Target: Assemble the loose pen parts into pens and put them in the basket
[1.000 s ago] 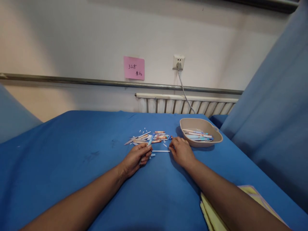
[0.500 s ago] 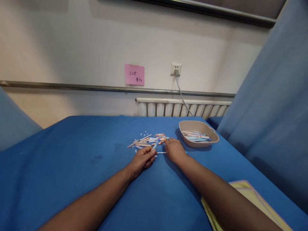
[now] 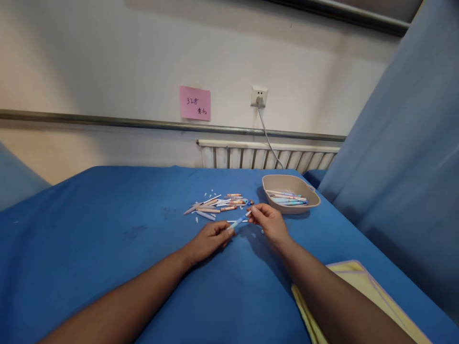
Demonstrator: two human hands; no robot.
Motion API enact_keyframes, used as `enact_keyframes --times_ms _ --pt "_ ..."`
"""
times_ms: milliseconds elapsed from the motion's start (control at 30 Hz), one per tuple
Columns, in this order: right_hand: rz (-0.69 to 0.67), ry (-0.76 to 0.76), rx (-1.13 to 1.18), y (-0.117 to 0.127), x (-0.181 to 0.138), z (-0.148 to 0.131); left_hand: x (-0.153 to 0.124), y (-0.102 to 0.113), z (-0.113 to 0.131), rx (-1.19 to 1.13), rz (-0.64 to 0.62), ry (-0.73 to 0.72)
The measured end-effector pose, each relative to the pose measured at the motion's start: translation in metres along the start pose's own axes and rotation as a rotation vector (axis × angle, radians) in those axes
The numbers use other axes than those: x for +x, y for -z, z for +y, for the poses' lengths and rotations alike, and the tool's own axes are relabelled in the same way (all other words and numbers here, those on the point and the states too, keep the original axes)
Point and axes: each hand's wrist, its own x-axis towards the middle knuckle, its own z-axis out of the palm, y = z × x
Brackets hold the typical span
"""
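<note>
My left hand (image 3: 211,240) is closed around a light blue pen barrel (image 3: 237,222), which slants up to the right. At the barrel's upper end, the fingertips of my right hand (image 3: 268,220) pinch a small white pen part (image 3: 248,213). Whether that part sits inside the barrel or only touches it, I cannot tell. Just behind my hands lies a loose pile of pen parts (image 3: 211,209): barrels in beige, orange and lilac, with thin white refills. A thin white refill (image 3: 232,221) lies on the blue cloth behind the held barrel, partly hidden.
A beige plastic basket (image 3: 315,197) holding several pens (image 3: 290,199) stands behind my right hand. A folded yellow cloth (image 3: 353,272) lies under my right forearm. The blue-covered table (image 3: 89,239) reaches to a radiator (image 3: 247,156) and wall; a blue curtain (image 3: 398,143) hangs at right.
My right hand has come back from the pile to the barrel's end and now pinches a small white part. The barrel has tilted lower, towards the right. The view has shifted slightly.
</note>
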Motion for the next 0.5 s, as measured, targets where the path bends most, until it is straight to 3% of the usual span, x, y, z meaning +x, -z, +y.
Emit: enact_keyframes --times_ms 200,500 --pt "-0.040 0.075 -0.071 0.0028 0.0025 0.0033 0.0015 -0.0001 0.0016 0.030 -0.016 0.004" --pt "0.014 0.123 -0.091 -0.0020 -0.0045 0.0058 0.0013 -0.0004 -0.0013 -0.050 0.011 0.032"
